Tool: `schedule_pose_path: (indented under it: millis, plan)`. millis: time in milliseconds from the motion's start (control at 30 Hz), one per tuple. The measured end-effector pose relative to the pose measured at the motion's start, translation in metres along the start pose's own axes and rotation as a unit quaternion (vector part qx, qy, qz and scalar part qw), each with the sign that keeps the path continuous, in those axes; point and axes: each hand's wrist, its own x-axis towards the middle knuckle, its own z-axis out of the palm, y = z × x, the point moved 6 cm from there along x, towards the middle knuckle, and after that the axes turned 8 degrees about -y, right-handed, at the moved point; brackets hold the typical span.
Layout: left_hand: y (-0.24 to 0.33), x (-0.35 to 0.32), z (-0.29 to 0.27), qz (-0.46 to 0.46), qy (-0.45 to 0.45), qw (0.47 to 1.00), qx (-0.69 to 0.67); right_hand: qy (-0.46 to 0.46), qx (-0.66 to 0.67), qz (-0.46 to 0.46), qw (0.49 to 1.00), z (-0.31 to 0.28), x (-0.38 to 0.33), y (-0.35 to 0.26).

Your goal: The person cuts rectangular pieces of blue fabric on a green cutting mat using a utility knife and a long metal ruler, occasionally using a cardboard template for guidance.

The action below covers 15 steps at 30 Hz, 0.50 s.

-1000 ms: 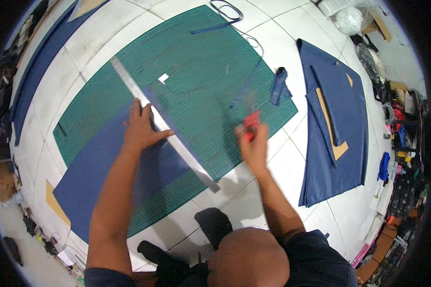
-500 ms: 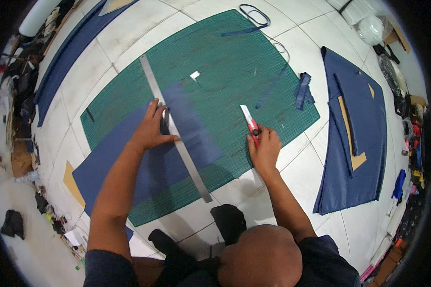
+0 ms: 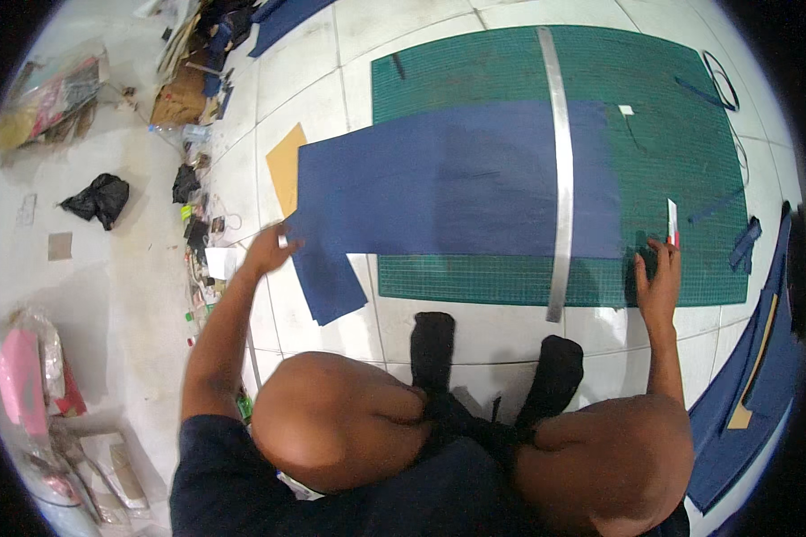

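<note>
Gripping 1 navy fabric sheet [image 3: 448,179] with left hand [image 3: 269,251], right hand [image 3: 658,277] holding 1 cutter [image 3: 673,222], 1 metal ruler [image 3: 561,170]

A tan card [image 3: 286,165] lies beside the mat's left edge, a black bag [image 3: 98,198] sits on the floor at far left, and clutter [image 3: 197,72] — cardboard, scraps — is heaped at the upper left.

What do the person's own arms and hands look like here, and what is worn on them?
Both forearms are bare, with no gloves. The left hand has a ring on one finger; the right hand shows nothing worn. A dark navy short sleeve covers the left upper arm.
</note>
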Motion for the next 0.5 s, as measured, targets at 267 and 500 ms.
schedule_pose_path:
  millis: [267,500]
  plan:
    - [-0.133,-0.056,0.176,-0.248,0.029,0.925,-0.287,-0.116,0.000,-0.101,0.988,-0.004,0.047,-0.065]
    - [-0.172,0.067,0.122,-0.167,0.212,0.919,-0.287,-0.180,-0.082,-0.111,0.974,-0.026,0.043,-0.076]
